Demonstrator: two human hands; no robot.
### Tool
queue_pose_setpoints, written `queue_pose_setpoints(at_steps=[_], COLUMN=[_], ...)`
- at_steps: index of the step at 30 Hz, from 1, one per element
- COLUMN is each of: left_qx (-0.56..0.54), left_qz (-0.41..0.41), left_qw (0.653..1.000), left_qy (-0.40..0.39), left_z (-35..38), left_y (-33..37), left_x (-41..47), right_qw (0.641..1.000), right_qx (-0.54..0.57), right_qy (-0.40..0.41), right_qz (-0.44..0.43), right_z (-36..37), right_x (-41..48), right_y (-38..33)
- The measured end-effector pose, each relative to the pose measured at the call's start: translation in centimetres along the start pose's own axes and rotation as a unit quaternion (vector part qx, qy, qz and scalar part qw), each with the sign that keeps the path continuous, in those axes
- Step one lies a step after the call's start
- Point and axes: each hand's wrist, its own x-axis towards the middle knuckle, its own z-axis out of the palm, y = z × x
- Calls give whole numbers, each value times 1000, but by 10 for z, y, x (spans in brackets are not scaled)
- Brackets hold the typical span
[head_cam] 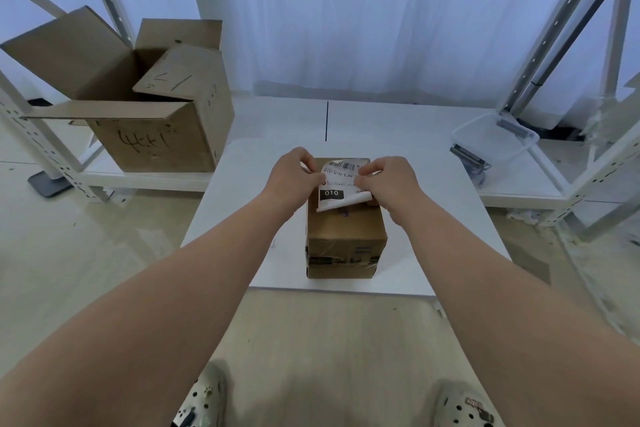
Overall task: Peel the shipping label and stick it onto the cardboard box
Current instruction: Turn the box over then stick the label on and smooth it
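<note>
Both hands pinch a shipping label over a small cardboard box on a white table.

The left hand [294,174] grips the shipping label [341,188] at its left edge with thumb and fingers closed on the paper, and the right hand [389,180] pinches the right edge the same way; the label hangs just above the top of the cardboard box [346,236], its lower right corner curled up. It shows a barcode, a line starting "010-010-L30", partly hidden by the right fingers, and "010" in white on a black block; the smaller print is unreadable. The box stands near the middle of the table [450,218], dark printed tape around its lower front. On a rack shelf at left sits an open carton [149,135] with hand-scrawled marks I cannot read. A clear plastic tub [498,142] sits at right.
</note>
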Motion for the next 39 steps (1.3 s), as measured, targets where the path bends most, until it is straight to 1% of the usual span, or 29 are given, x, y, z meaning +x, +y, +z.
queue_pose_setpoints(at_steps=[4, 9, 13, 16, 20, 23, 26, 32, 39], left_qx=[20, 39, 63, 62, 82, 124, 145, 163, 172], left_qz=[17, 23, 22, 28, 37, 49, 54, 55, 47], left_qw=[1000, 999, 997, 997, 995, 990, 987, 984, 984], left_qy=[-1, -24, -35, -27, -37, -42, -40, -36, -32], left_z=[1, 4, 6, 5, 2, 3, 4, 6, 5], left_y=[-2, -1, -2, -1, 0, 0, 1, 0, 1], left_x=[-2, -3, -2, -1, -1, -2, -2, -2, -3], right_qw=[999, 994, 995, 996, 994, 990, 981, 981, 980], right_qx=[-38, -92, -82, -69, -82, -111, -165, -174, -182], right_qy=[-9, -16, -25, -29, -35, -33, -30, -16, -6], right_qz=[-33, -57, -54, -50, -56, -75, -100, -80, -85], right_z=[-3, -3, -4, -3, -1, 0, 2, 5, 7], right_x=[-1, -7, -9, -10, -11, -12, -13, -12, -12], right_y=[-1, 0, 1, 1, 1, 1, 2, 2, 2])
